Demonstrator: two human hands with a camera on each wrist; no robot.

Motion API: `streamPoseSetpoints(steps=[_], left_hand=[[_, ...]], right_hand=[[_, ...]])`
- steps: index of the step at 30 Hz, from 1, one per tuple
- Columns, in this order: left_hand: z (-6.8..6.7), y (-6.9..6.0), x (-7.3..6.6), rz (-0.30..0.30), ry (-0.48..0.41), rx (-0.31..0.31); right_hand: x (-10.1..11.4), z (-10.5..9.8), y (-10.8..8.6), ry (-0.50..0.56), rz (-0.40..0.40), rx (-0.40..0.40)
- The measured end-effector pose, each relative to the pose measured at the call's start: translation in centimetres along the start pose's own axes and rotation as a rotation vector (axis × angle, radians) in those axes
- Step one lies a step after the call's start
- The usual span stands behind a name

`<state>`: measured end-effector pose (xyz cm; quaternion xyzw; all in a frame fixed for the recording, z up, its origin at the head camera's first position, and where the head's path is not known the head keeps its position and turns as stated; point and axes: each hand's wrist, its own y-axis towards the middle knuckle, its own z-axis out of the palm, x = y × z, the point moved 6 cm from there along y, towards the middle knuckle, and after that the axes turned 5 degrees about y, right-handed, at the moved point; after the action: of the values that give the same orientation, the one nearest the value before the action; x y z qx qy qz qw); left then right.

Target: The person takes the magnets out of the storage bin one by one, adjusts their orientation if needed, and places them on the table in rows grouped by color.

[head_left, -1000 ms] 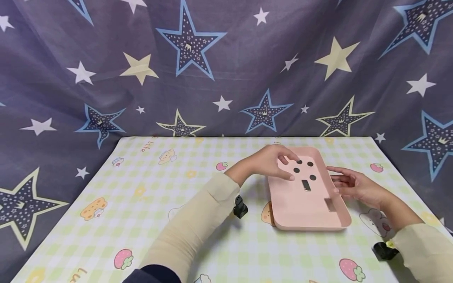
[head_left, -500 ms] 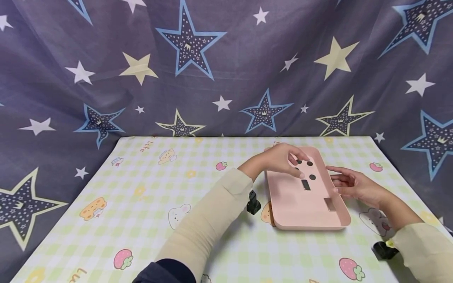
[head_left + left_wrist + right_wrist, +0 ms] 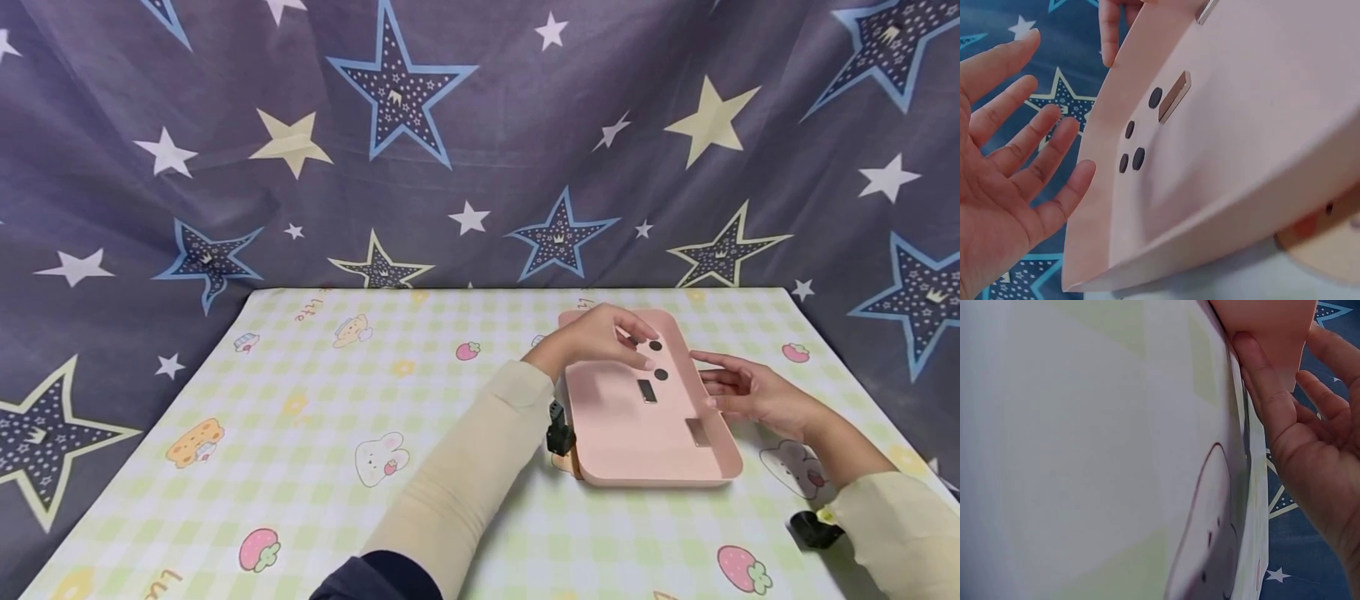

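A shallow pink tray (image 3: 637, 442) stands on the right side of the table. Several small black discs (image 3: 661, 375) lie in its far part, some hidden by my left hand in the head view. Nearer, a small dark rectangular piece (image 3: 647, 391) with a shiny edge lies on the tray floor, and a pinkish-brown rectangular piece (image 3: 697, 432) is by the right wall. My left hand (image 3: 600, 337) hovers over the discs; the left wrist view shows its fingers spread and holding nothing. My right hand (image 3: 765, 400) touches the tray's outer right wall, fingers loosely extended.
A checked tablecloth (image 3: 315, 492) with cartoon prints covers the table. Behind it hangs a dark curtain (image 3: 480, 167) with stars. Black wrist devices (image 3: 558, 432) sit under both forearms, the left one near the tray's left edge.
My left hand has moved right across the far part of the tray, covering more of the discs in the head view. My right hand and the tray have stayed in place.
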<state>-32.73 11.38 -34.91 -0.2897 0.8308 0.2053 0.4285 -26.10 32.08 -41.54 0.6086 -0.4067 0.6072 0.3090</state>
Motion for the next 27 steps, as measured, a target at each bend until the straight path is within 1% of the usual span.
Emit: streamPoseSetpoints(steps=[4, 8, 11, 16, 18, 21, 27], left_hand=[[0.6, 0.3, 0.4, -0.007, -0.068, -0.022], [1.2, 0.5, 0.6, -0.036, -0.132, -0.041], [1.7, 0.6, 0.9, -0.058, -0.174, -0.042], [2.4, 0.6, 2.1, -0.125, -0.17, -0.029], [2.6, 0.6, 2.5, -0.141, -0.171, -0.033], [2.9, 0.7, 2.9, -0.134, -0.17, -0.045], [3.7, 0.5, 3.2, -0.106, -0.165, -0.031]], right_hand=[[-0.1, 0.0, 0.0, -0.002, 0.0, 0.006], [-0.1, 0.0, -0.1, -0.021, 0.001, 0.002], [-0.1, 0.0, -0.1, -0.027, 0.0, 0.002], [0.0, 0.0, 0.0, -0.013, -0.007, 0.016], [0.0, 0.0, 0.0, -0.002, -0.011, 0.022], [0.0, 0.1, 0.0, 0.007, -0.016, 0.029], [0.1, 0.2, -0.1, 0.033, -0.046, 0.06]])
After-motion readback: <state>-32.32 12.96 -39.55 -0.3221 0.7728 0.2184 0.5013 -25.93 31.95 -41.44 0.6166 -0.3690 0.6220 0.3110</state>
